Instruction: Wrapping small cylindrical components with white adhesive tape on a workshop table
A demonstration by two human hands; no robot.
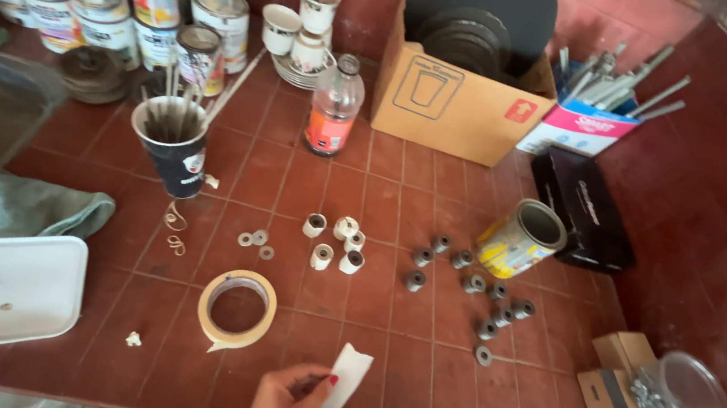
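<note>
Red-brown tiles cover the bench (pixel 421 345), which runs into a corner of the same colour and is crowded with workshop odds and ends. At the near edge one hand (pixel 287 400) comes up from below; which of the person's hands it is cannot be told with certainty, though the thumb's position suggests the right. Its thumb and fingertips are closed in a light pinch on a small white strip of paper or tape (pixel 346 378), which lies partly on the tiles with its upper end free. The other hand is out of view.

Just to the left of the strip sits a roll of masking tape (pixel 236 309), flat on the bench, a short tail loose at its lower edge. Beyond it stand a cluster of small white-wrapped cylinders (pixel 334 242), and to their right a scatter of bare grey metal rollers (pixel 470 289).

Judging from this, the step in hand looks like wrapping: some rollers appear already covered, others not, and the strip is a fresh piece ready for use. Any next move would seem to call for a second hand to bring a bare roller close, and for the strip to be kept flat and uncreased.
</note>
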